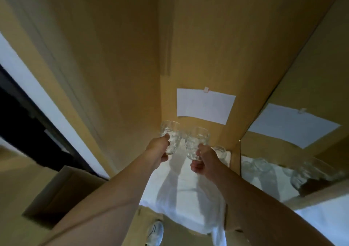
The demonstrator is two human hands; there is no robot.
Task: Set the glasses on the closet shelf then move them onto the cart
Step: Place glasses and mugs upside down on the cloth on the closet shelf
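While both arms reach into the closet, the scene reads as follows.

Landmark: the white cloth-covered closet shelf (187, 189), set between tan wooden walls.
Left hand: the left hand (158, 151) grasps a clear faceted drinking glass (170, 136) low on its body, fingers wrapped round it, above the far end of the shelf.
Right hand: the right hand (204, 160) clasps a second clear faceted glass (196, 142) near its base, just beside the first, also over the shelf's far end.
Third glass: another clear glass (220, 150) shows just behind the right hand, at the shelf's far right; it seems to stand there, though part is hidden.
Contact: whether the two held glasses touch the shelf cannot be told; they look slightly raised.
Surroundings: a white paper sheet (204, 105) is taped to the back wall above the shelf; a mirror panel (302, 151) to the shelf's right repeats it.
Progress: this looks like the shelf stage, either setting down or lifting off. The cart is not in view, so the move onto it appears wholly left.
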